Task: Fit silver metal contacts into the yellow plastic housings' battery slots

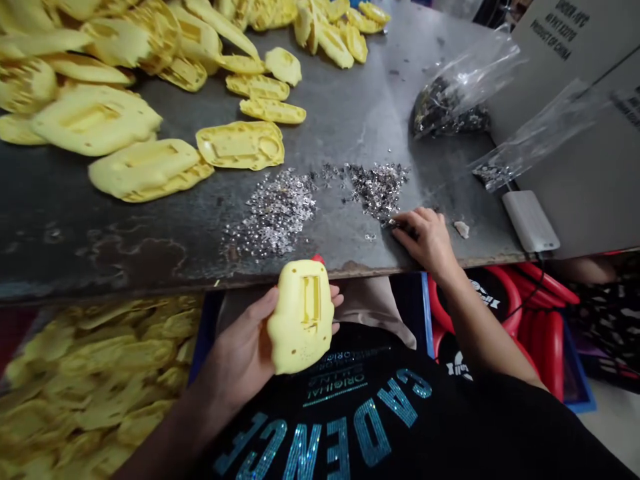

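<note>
Gripping yellow casing (300, 317), left hand (235, 353), long axis toward table (125, 260); right hand (423, 241) pinching rhinestones (377, 190).

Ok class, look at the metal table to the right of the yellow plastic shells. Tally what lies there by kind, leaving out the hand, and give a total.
Clear plastic bags: 2
Piles of small silver pieces: 2
White rectangular block: 1
Pale lump: 1
Total: 6
</note>
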The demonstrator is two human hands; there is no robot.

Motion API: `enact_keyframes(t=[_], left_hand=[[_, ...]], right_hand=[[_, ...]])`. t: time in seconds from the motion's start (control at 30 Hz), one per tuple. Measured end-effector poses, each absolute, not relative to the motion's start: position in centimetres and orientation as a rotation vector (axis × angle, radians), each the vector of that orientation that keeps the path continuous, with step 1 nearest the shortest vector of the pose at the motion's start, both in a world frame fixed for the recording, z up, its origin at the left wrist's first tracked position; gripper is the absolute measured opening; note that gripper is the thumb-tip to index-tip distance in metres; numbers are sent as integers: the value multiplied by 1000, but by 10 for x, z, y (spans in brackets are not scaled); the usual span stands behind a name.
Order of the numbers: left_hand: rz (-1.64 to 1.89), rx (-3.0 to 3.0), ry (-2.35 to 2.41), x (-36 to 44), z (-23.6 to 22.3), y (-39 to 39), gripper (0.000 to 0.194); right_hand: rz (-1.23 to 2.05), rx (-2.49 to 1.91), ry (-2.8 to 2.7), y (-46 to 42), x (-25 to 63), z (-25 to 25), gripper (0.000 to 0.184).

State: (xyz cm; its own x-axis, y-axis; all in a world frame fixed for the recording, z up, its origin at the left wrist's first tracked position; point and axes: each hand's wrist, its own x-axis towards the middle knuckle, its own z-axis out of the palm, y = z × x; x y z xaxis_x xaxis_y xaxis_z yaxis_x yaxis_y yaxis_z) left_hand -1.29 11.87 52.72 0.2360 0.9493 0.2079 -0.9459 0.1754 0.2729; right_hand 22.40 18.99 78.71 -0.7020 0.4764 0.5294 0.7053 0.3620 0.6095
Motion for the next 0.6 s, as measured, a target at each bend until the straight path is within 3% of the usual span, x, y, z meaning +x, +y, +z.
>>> enact_keyframes(t=[0.13, 0.4, 0.6], left_hand=[[1330, 410, -16, -11, 528, 121, 65], [1332, 406, 57, -10, 531, 125, 82], [1332, 453, 52, -11, 530, 124, 90]], right_hand=[[-1228, -1017, -2471, 187, 210, 777, 13], [-1498, -827, -2436, 166, 229, 778, 29], [-1371, -803, -2334, 153, 255, 779, 20]])
